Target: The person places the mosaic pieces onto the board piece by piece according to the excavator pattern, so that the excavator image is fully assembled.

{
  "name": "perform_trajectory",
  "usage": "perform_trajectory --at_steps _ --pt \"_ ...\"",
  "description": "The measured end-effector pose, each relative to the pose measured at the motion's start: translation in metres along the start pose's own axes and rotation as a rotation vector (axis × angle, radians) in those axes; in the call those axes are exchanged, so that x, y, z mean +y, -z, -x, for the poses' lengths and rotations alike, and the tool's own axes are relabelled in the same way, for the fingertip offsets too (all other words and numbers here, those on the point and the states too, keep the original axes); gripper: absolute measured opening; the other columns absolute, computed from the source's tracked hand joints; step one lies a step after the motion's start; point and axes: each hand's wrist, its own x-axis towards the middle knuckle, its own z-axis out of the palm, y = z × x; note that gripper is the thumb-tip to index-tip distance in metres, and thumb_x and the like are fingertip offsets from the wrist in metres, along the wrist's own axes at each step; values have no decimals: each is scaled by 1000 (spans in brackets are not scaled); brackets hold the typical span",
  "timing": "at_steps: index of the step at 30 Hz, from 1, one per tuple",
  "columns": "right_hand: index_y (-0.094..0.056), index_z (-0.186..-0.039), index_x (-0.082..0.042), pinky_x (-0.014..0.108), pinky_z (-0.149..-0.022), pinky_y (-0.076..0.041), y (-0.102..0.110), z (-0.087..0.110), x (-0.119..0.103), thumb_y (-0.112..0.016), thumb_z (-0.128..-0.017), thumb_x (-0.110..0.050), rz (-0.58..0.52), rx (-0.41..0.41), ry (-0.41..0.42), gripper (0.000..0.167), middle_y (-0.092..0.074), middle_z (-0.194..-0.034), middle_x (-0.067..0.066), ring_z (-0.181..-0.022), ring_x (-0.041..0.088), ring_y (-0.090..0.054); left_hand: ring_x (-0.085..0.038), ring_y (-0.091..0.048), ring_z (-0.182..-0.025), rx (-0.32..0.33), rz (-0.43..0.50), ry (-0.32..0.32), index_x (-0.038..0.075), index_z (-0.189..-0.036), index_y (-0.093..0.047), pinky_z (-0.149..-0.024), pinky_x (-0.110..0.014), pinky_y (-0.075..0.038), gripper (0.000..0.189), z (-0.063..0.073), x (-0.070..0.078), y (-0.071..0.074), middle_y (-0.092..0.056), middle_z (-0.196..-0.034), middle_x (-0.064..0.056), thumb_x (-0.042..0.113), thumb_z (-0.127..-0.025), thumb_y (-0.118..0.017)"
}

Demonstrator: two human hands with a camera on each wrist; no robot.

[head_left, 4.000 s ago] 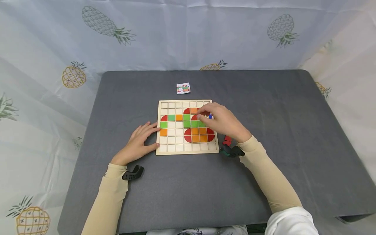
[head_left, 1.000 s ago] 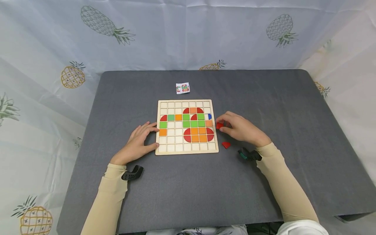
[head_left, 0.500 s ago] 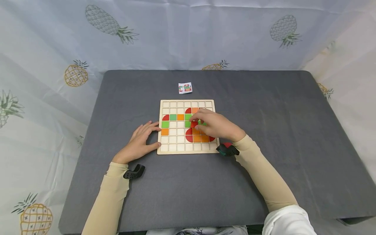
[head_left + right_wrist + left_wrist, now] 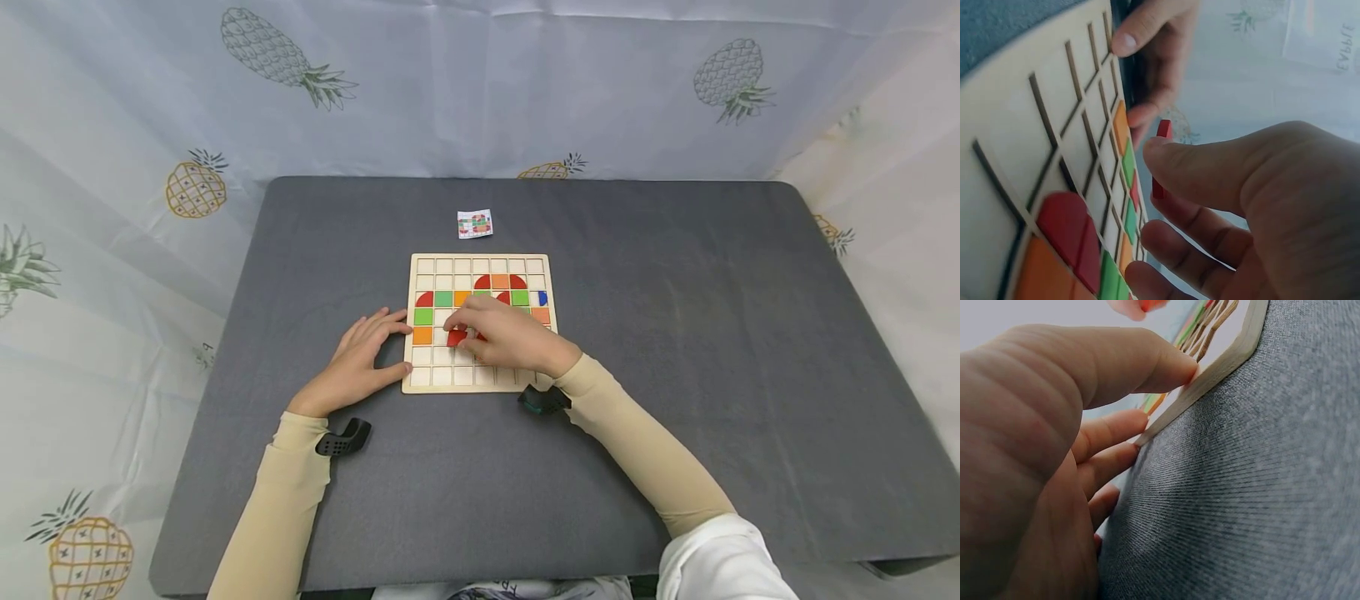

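Observation:
A wooden grid board lies on the table, with red, orange, green and blue tiles set in several of its squares. My right hand is over the middle of the board and pinches a red tile between thumb and index finger. In the right wrist view that red tile stands on edge just off the board's surface. My left hand lies at the board's left edge with fingers spread, the thumb and fingertips touching the rim. Part of the tiled area is hidden under my right hand.
A small printed card with a coloured pattern lies behind the board on the grey table. Each wrist wears a black strap device. A pineapple-print curtain hangs behind the table.
My right hand picked up a red tile at the board's right side and carried it left over the board. A pale orange tile now sits below the blue one. My left hand stays put.

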Motion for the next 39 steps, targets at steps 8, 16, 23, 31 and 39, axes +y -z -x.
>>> perform_trajectory --at_steps 8,16,23,31,39 --pt "-71 -124 -17 26 -80 -50 -12 -8 -4 -70 -95 -18 51 0 35 29 -66 -112 -3 -99 13 -54 -33 -15 -158 5 -4 -11 10 -140 -53 -127 -56 -3 54 -1 -1 0 -34 -165 -8 21 -91 -73" --pt "-72 -122 -17 27 -86 -52 -18 -13 -8 -70 -95 -17 59 -23 62 28 -66 -112 -3 -102 13 -57 -32 -15 -158 3 3 -15 13 -141 -52 -127 -55 -3 54 0 -2 0 -33 -165 -6 22 -92 -73" --pt "-71 -123 -16 29 -90 -51 -22 -14 -9 -69 -94 -14 92 -38 94 29 -65 -110 -1 -100 15 -58 -32 -15 -158 3 7 -16 13 -141 -52 -127 -56 -3 54 0 -3 0 -32 -165 -7 22 -93 -73" --pt "-73 -121 -15 31 -92 -49 -23 -14 -10 -71 -94 -21 127 -30 95 28 -66 -109 -1 -100 16 -58 -32 -14 -158 2 7 -9 12 -141 -52 -128 -55 -2 54 1 -2 0 -32 -166 -7 22 -92 -73" --pt "-74 -119 -16 31 -90 -49 -25 -14 -10 -71 -94 -23 148 -20 93 27 -66 -107 -1 -98 16 -58 -32 -15 -158 11 2 -13 11 -141 -53 -127 -56 -3 54 0 -2 -1 -33 -165 -8 22 -92 -73"
